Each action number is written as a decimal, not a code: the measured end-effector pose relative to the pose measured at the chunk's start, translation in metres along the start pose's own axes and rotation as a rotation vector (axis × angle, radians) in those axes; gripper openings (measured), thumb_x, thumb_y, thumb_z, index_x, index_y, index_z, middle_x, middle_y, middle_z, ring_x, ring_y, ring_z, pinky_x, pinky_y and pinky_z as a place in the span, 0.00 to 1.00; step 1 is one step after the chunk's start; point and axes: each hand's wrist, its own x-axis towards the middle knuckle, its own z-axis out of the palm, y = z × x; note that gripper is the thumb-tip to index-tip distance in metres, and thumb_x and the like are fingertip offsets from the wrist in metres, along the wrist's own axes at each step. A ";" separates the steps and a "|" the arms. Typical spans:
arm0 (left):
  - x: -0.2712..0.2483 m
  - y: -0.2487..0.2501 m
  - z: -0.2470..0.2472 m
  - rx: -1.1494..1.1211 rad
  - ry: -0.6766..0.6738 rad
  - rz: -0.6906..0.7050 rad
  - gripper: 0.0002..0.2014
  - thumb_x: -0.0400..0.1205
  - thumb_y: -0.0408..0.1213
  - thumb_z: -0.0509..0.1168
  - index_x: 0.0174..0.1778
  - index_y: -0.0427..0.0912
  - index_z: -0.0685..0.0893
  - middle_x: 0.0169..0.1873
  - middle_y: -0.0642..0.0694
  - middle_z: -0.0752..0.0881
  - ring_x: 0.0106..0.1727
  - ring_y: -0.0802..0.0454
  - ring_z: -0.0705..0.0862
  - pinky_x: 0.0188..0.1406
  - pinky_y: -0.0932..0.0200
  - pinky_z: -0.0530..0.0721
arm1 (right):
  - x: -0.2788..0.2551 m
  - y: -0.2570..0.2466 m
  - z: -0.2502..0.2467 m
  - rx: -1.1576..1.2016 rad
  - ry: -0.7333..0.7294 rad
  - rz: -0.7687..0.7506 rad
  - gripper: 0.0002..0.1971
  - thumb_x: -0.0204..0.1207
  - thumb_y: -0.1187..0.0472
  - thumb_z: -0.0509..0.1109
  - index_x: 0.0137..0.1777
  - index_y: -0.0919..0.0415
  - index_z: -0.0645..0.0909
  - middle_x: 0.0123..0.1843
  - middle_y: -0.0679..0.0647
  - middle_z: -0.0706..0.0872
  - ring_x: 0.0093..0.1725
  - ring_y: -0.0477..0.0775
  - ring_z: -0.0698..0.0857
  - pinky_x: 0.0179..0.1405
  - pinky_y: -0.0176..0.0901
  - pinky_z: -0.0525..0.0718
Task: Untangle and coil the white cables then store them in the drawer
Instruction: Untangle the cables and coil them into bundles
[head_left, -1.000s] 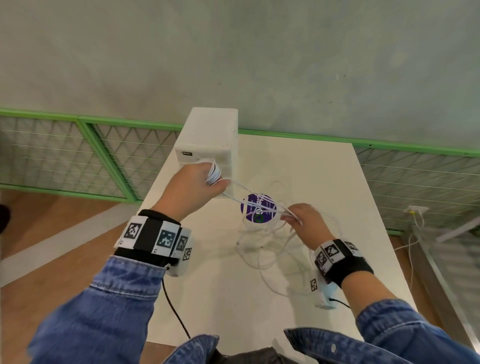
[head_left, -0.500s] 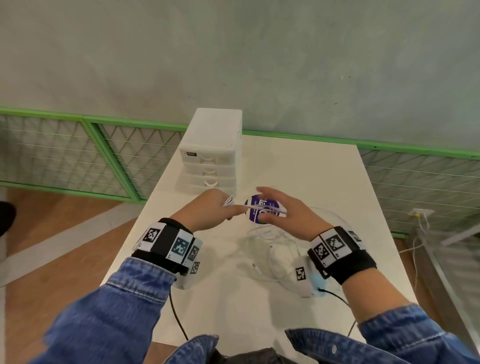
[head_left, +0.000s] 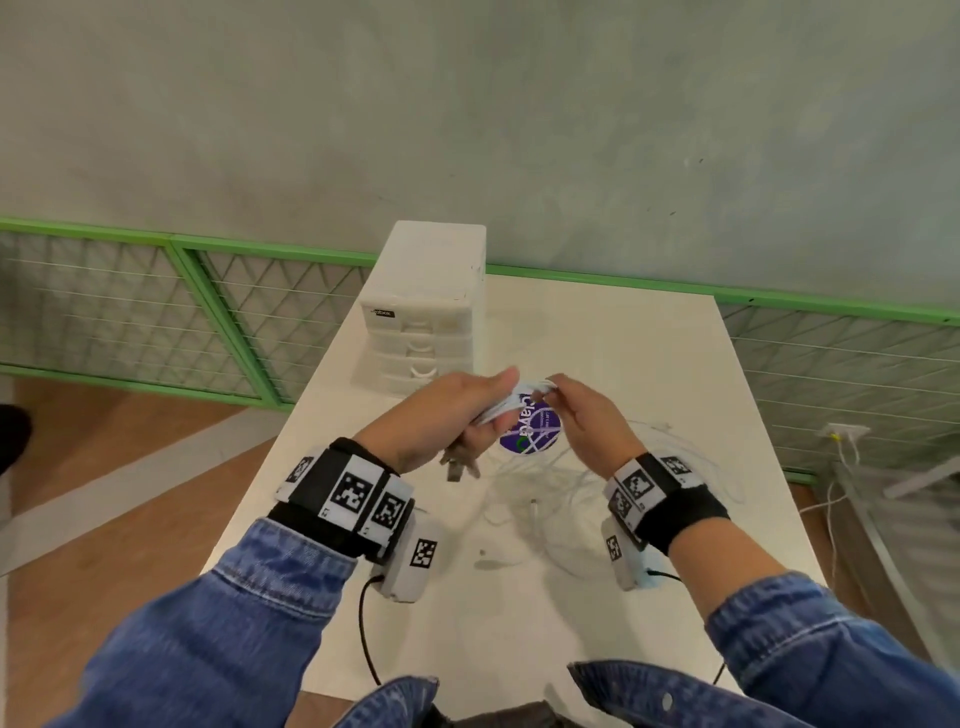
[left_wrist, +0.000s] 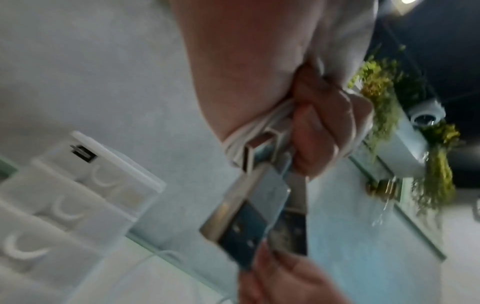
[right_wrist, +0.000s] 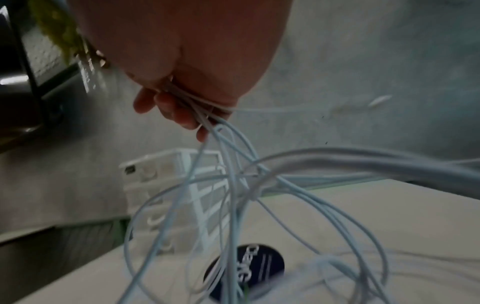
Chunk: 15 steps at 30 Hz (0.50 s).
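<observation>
Above tabletop (head_left: 597, 613): left hand (head_left: 447, 421) grips coiled white cables (head_left: 511, 402), USB plugs dangling; right hand (head_left: 587, 421) pinches strands alongside, tangle below-right.

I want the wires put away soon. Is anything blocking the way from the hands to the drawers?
Nothing stands between the white cables and the drawer unit. But every visible drawer front looks closed, and loose cable still trails on the table.

Left hand (head_left: 451, 415) clenched; right hand (head_left: 589, 421) apparently pinching.
</observation>
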 end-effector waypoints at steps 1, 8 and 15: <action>0.002 0.006 0.002 -0.068 -0.030 0.027 0.25 0.85 0.52 0.50 0.27 0.41 0.74 0.13 0.53 0.61 0.16 0.57 0.56 0.19 0.62 0.52 | -0.004 0.001 0.008 -0.003 -0.046 0.033 0.11 0.83 0.62 0.56 0.57 0.65 0.77 0.49 0.53 0.84 0.45 0.51 0.79 0.45 0.42 0.73; 0.022 0.028 0.011 -0.548 -0.102 0.223 0.26 0.87 0.53 0.41 0.34 0.40 0.72 0.13 0.55 0.62 0.13 0.61 0.57 0.18 0.62 0.53 | -0.023 -0.005 0.041 -0.060 -0.162 0.081 0.11 0.82 0.62 0.55 0.46 0.65 0.77 0.38 0.49 0.78 0.42 0.54 0.76 0.49 0.44 0.68; 0.042 0.040 0.011 -0.882 0.160 0.488 0.16 0.89 0.44 0.44 0.46 0.41 0.74 0.23 0.52 0.71 0.22 0.58 0.68 0.28 0.64 0.68 | -0.032 0.007 0.043 -0.066 -0.157 0.043 0.10 0.80 0.55 0.59 0.47 0.62 0.77 0.45 0.54 0.80 0.47 0.54 0.77 0.50 0.45 0.74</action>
